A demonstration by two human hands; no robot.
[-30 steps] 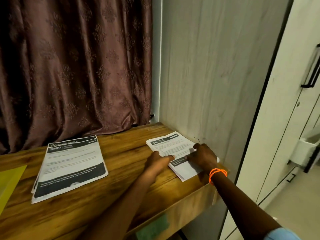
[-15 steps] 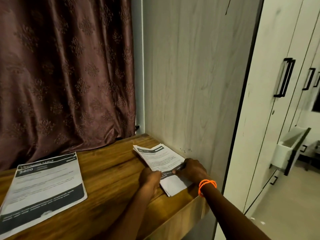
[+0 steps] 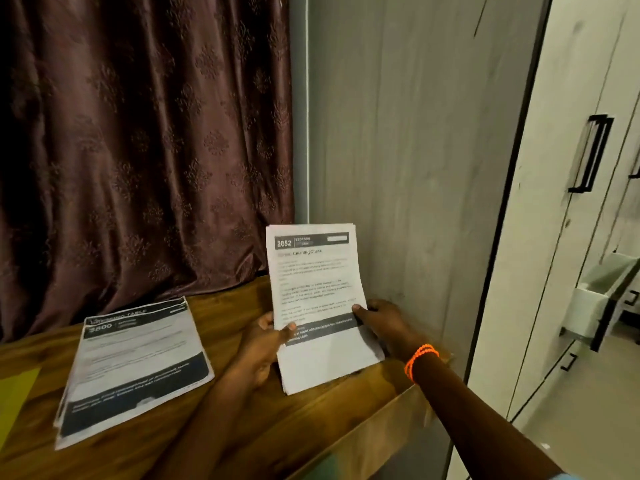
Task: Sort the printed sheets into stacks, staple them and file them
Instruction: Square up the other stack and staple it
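while the head view is looking down at the wooden desk [image 3: 242, 427], both hands are holding one stack of printed sheets [image 3: 318, 306] upright, with its lower edge standing on the desk or just above it; i cannot tell which. the left hand [image 3: 263, 344] is gripping the left edge of this stack, the thumb lying on the front page and the other fingers hiding behind the paper. the right hand [image 3: 384, 323] is gripping the right edge in the same way, its thumb pressing on the front near the dark band. an orange bracelet [image 3: 420, 360] is sitting on the right wrist. the top page is showing the number 2652 and the words "cleaning check" under a dark header. the stack is standing close to the grey wooden panel [image 3: 398, 168] at the right end of the desk.

a second stack of printed sheets [image 3: 135, 372] is lying flat on the desk to the left, apart from the hands, its pages fanning out a little at the edges. a yellow sheet [image 3: 15, 400] is showing at the left border. a brown patterned curtain [image 3: 138, 150] is hanging behind the desk. to the right, a white wardrobe [image 3: 568, 237] with black handles is standing, and a drawer [image 3: 602, 296] is hanging open.
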